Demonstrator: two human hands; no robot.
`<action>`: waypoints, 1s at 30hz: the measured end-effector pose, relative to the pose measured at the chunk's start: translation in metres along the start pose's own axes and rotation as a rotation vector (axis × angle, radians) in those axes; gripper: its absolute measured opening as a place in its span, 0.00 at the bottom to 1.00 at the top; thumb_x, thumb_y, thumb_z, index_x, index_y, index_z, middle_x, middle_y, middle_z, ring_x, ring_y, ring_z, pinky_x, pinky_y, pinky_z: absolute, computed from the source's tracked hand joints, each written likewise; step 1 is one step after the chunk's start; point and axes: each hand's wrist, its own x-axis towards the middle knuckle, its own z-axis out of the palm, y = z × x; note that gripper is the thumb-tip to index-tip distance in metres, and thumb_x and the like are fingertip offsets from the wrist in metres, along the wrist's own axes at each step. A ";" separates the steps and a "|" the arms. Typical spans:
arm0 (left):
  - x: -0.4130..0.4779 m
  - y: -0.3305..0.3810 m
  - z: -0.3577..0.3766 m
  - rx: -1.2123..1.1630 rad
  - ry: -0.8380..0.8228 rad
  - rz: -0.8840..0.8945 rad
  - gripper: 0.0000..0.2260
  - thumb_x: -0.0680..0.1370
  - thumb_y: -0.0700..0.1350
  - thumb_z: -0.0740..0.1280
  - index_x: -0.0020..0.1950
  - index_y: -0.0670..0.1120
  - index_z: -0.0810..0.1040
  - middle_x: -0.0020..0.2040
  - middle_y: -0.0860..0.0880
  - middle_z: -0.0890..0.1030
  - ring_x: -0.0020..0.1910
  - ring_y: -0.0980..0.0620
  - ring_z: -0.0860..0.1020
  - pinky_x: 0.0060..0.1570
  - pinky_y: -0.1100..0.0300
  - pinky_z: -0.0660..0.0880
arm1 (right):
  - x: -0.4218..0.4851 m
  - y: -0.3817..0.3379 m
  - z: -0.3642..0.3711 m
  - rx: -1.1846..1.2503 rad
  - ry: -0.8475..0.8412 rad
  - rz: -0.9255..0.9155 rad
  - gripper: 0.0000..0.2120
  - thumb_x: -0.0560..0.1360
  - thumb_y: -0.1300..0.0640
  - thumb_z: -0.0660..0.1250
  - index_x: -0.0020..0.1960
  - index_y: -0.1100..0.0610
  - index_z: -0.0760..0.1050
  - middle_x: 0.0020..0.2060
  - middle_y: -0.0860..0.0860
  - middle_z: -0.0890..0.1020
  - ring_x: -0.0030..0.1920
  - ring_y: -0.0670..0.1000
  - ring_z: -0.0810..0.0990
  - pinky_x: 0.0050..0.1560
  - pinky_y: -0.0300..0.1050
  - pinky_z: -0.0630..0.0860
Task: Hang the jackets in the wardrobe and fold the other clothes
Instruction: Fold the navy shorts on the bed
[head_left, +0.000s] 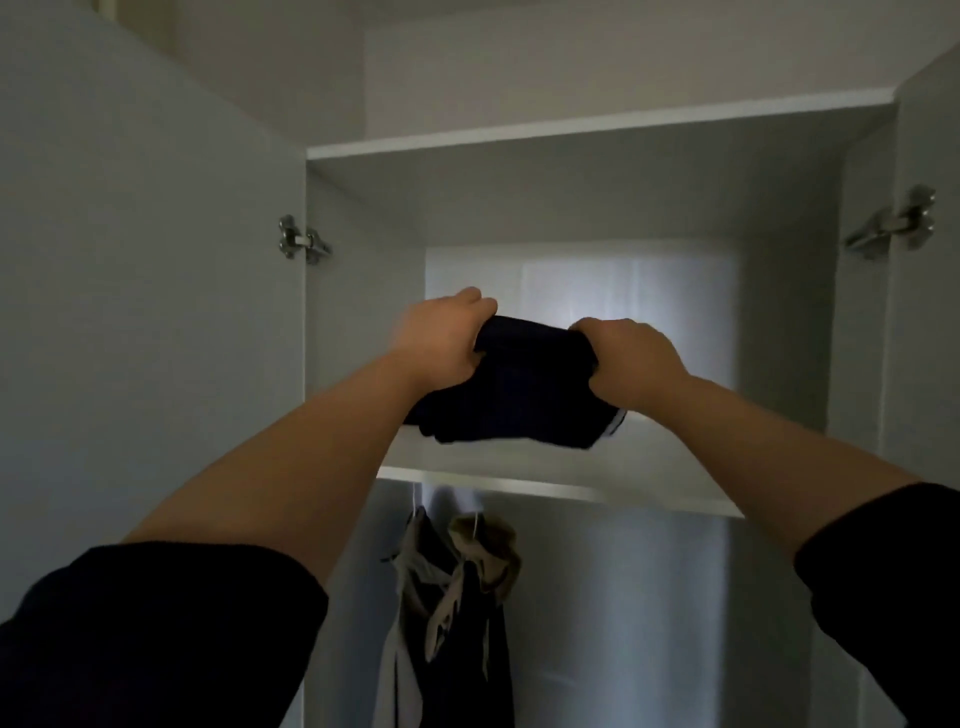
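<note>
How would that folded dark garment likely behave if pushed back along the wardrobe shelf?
Probably floppy: the folded dark garment bunches where the left hand and right hand grip it. Likely light, since it is held up at raised arm's reach. On the smooth shelf it may slide but rumple.

Dark, near-black left sleeve (156, 634) and right sleeve (893, 571), fabric plain and matte (colour hard to judge in the dim light), bunched into thick rolls near the elbows. Beyond them, bare forearms (291, 467), bare left hand (441, 345) and right hand (628, 358).
</note>
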 end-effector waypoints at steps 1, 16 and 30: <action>0.007 -0.008 0.007 0.041 0.066 0.032 0.09 0.69 0.40 0.68 0.47 0.43 0.72 0.45 0.45 0.73 0.39 0.44 0.74 0.31 0.55 0.67 | 0.011 0.001 0.009 -0.051 0.099 -0.015 0.17 0.69 0.65 0.63 0.57 0.57 0.73 0.43 0.53 0.80 0.39 0.54 0.76 0.36 0.44 0.70; -0.023 -0.161 0.205 -0.053 -0.678 -0.089 0.13 0.72 0.41 0.67 0.56 0.44 0.76 0.55 0.43 0.78 0.54 0.45 0.77 0.47 0.60 0.69 | 0.103 -0.029 0.231 0.103 -0.301 -0.215 0.16 0.72 0.64 0.61 0.59 0.58 0.74 0.51 0.55 0.79 0.51 0.57 0.78 0.47 0.48 0.76; 0.124 -0.253 0.259 0.236 0.207 -0.106 0.12 0.56 0.27 0.66 0.34 0.40 0.73 0.32 0.42 0.76 0.29 0.45 0.74 0.29 0.61 0.60 | 0.303 -0.005 0.266 -0.110 0.479 -0.146 0.20 0.60 0.77 0.66 0.51 0.65 0.79 0.35 0.58 0.80 0.34 0.58 0.77 0.30 0.42 0.66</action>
